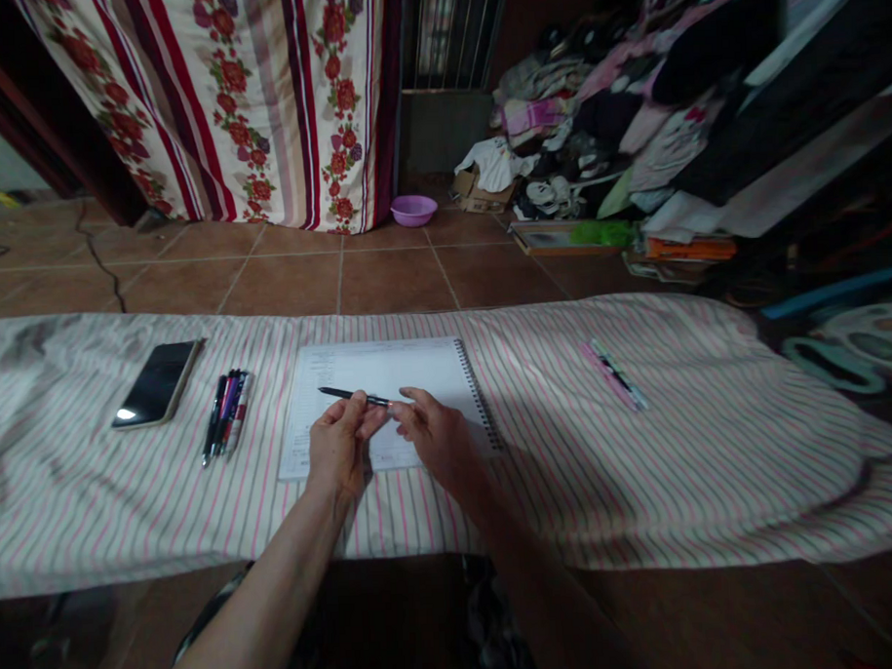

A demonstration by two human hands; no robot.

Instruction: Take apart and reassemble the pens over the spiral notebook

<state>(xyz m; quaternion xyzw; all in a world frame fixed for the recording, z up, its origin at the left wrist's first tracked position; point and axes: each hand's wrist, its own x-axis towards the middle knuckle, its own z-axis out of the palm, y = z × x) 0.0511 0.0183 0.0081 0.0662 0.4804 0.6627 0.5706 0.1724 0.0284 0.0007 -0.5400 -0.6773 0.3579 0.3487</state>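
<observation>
A black pen [338, 391] lies slantwise across the fingers of my left hand [337, 446], its dark end pointing left. The left thumb and fingers are closed on the pen's middle. My right hand [442, 437] has its curled fingers at the pen's right end, gripping it there, with one finger raised slightly apart. Both hands are above a spiral-bound notebook [403, 360], open at a mostly white page with small print along its left side. The spiral runs down the notebook's right edge. My forearms and hands cover its lower part.
A striped cloth [568, 486] covers the table. Left of the notebook are a bundle of several pens [227, 410] and a phone [159, 382]. More pens [614, 375] lie to the right. Beyond are a floral curtain [277, 106], a purple basin [413, 211] and piled clothes [628, 104].
</observation>
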